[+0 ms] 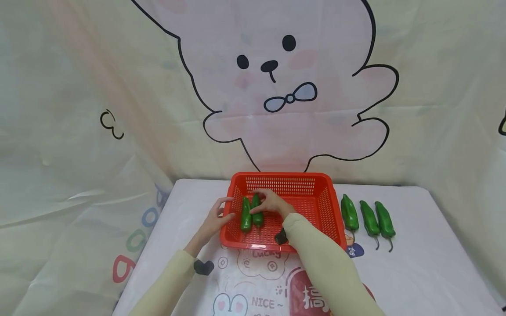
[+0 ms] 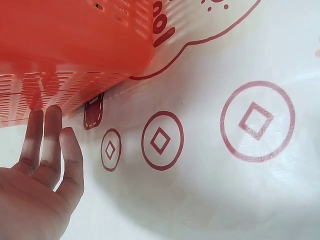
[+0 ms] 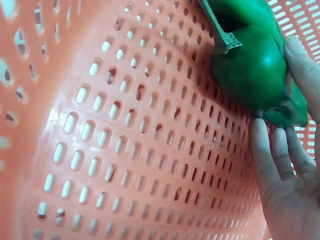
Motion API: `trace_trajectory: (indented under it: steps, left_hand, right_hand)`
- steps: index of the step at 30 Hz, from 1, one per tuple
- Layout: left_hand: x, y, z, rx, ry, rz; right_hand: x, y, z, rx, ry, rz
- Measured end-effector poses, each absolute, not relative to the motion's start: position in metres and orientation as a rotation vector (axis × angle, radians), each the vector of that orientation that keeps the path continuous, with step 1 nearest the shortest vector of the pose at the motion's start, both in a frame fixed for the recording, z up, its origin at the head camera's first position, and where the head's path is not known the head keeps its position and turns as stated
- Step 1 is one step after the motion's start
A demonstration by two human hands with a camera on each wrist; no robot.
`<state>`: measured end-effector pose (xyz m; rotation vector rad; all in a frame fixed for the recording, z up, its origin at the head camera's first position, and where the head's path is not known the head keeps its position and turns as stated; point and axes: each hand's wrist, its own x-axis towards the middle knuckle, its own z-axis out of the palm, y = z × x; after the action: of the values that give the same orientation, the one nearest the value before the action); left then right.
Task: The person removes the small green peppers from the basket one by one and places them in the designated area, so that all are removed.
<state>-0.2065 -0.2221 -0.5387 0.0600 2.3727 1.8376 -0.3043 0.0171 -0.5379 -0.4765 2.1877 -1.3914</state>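
Two green chili peppers lie side by side lengthwise in the left part of a red plastic basket (image 1: 312, 210). My right hand (image 1: 272, 202) reaches into the basket and holds the right-hand green pepper (image 1: 258, 218) between thumb and fingers. Up close in the right wrist view, the thumb is on one side of that pepper (image 3: 250, 65) and the fingertips meet its other side. The left-hand green pepper (image 1: 246, 215) rests right beside it. At the basket's left wall is my left hand (image 1: 215, 219), its fingers extended and the fingertips against the slotted side.
To the right of the basket, three more green peppers lie on the white table: one green pepper (image 1: 349, 213) near the basket wall, a middle pepper (image 1: 369, 218) and an outer pepper (image 1: 385, 219). A printed cloth (image 1: 170, 109) hangs behind and to the left.
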Motion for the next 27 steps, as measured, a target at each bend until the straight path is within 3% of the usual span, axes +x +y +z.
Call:
trace_trajectory:
  steps: [27]
  left_hand:
    - [-0.2047,-0.2211,-0.5372,0.052,2.381,1.836]
  right_hand:
    - [-0.3093,0.0121,-0.5324,-0.443,2.307,-1.155]
